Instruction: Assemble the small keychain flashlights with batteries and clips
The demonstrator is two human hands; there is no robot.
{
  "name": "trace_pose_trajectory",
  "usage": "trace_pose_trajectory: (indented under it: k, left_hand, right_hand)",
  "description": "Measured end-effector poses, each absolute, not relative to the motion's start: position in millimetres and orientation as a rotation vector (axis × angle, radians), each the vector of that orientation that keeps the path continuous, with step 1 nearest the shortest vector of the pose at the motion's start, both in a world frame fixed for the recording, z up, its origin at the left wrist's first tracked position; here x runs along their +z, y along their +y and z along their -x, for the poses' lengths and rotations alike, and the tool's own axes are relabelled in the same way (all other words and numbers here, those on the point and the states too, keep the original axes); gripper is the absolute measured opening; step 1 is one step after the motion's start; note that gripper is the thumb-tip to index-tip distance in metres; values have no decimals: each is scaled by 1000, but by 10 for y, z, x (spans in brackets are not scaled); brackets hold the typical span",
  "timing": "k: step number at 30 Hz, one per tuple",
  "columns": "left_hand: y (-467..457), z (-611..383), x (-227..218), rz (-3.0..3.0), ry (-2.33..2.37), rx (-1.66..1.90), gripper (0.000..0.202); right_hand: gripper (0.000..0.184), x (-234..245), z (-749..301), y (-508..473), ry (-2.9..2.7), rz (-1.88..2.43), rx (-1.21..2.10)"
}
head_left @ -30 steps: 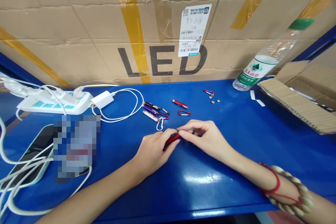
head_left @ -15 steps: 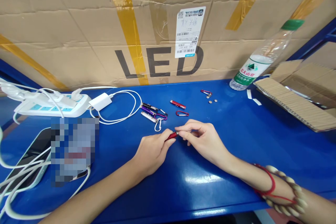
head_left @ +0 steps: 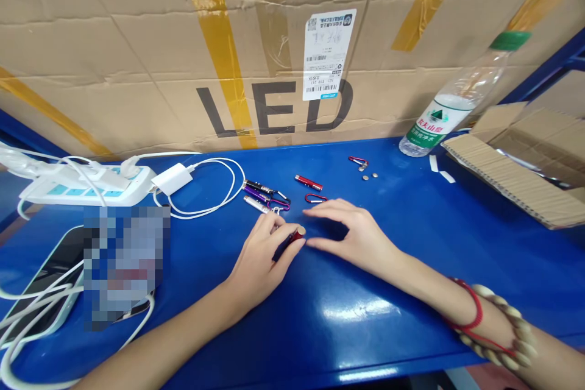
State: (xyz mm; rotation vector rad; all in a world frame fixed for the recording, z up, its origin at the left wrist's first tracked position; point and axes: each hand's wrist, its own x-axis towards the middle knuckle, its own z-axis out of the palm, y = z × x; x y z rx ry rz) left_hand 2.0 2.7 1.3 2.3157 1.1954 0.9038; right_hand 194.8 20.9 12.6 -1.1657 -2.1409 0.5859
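My left hand [head_left: 262, 251] grips a small red keychain flashlight [head_left: 298, 234] between thumb and fingers, its round pale end facing right. Most of its body is hidden in the hand. Just to the right, my right hand [head_left: 354, 230] is open, thumb and forefinger spread apart with nothing visible between them. Beyond the hands lie another red flashlight tube [head_left: 308, 183] and a red carabiner clip [head_left: 315, 198]. A black flashlight [head_left: 258, 186], a purple one [head_left: 257, 194] and a silver one [head_left: 256, 204] lie side by side, partly behind my left hand.
Button cells [head_left: 365, 178] lie near another red carabiner [head_left: 358, 160]. At right stand a water bottle [head_left: 434, 122] and an open cardboard box [head_left: 512, 189]. A power strip [head_left: 132, 189], white cables and a phone [head_left: 50, 274] occupy the left. A large carton [head_left: 150, 103] closes off the back.
My right hand has let go of the flashlight's end and its fingers have spread. My left hand has turned slightly, so the flashlight's round end now shows.
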Motion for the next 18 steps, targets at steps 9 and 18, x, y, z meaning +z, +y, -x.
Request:
trace_pose_trajectory:
  k: [9, 18]
  left_hand:
    - [5, 9, 60, -2223, 959, 770, 35]
    - [2, -16, 21, -2120, 1148, 738, 46]
  right_hand:
    - [20, 164, -1780, 57, -1939, 1074, 1170]
    - [26, 189, -2346, 486, -2147, 1757, 32]
